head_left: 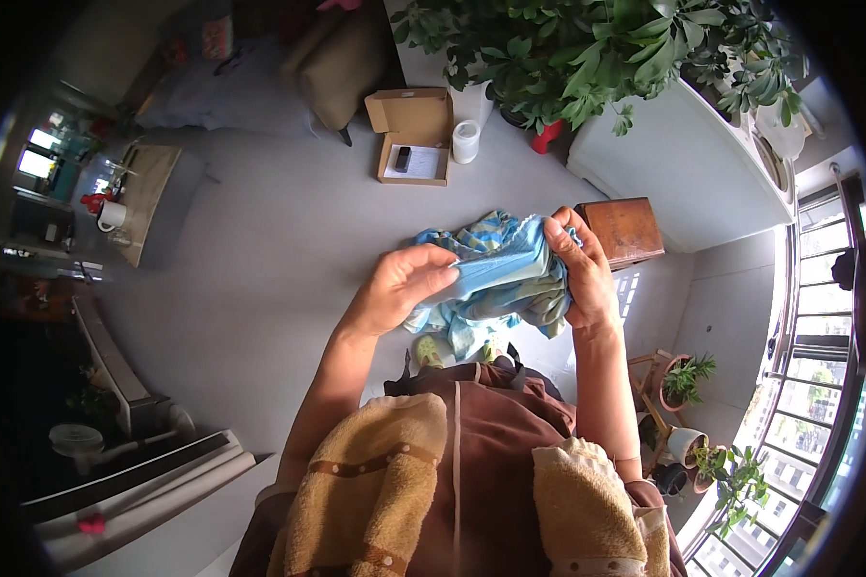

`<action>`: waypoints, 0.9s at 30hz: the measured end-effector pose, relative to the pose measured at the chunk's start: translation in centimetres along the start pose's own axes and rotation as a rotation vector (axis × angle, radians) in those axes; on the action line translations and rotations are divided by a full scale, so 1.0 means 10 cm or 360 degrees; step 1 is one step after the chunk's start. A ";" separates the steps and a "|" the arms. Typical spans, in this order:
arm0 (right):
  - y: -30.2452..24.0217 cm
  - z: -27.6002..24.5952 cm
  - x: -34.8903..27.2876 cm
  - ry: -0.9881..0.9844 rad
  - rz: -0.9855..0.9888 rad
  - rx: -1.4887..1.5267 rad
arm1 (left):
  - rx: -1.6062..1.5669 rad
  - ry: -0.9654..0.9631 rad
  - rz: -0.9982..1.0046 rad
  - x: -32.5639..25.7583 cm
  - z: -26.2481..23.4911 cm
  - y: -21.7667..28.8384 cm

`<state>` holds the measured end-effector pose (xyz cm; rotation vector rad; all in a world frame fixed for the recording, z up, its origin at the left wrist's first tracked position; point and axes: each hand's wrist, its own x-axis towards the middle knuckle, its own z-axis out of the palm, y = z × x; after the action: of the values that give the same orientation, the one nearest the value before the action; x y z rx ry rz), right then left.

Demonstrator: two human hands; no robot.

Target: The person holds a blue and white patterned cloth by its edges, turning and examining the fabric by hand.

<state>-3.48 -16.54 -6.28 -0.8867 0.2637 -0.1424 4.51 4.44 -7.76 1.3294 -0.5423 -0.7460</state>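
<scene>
At far left, a white mug (pixel 112 216) sits on a pale-topped table (pixel 152 197). The left hand (pixel 399 287) is nearly closed, thumb and fingers pinching the left end of a crumpled blue patterned cloth (pixel 500 272), which is held up in front of the person, above the floor. Beyond it, an open cardboard box (pixel 409 109) stands beside a white lidded jar (pixel 466 141). The right hand (pixel 587 274) grips the cloth's right end, thumb uppermost. Farther right come a brown wooden box (pixel 627 229), a white appliance (pixel 678 159) beneath leafy foliage (pixel 597 58), a potted plant (pixel 688 380) and a barred window (pixel 803 413).
</scene>
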 end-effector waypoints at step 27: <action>0.08 0.25 -0.31 -0.0104 0.0212 0.0484 | 0.0251 0.0096 0.0487 -0.06 0.38 0.41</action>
<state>-5.71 -13.45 -4.84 -0.5690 0.2319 -0.0279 2.06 2.68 -3.04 1.3695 -0.7483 -0.4176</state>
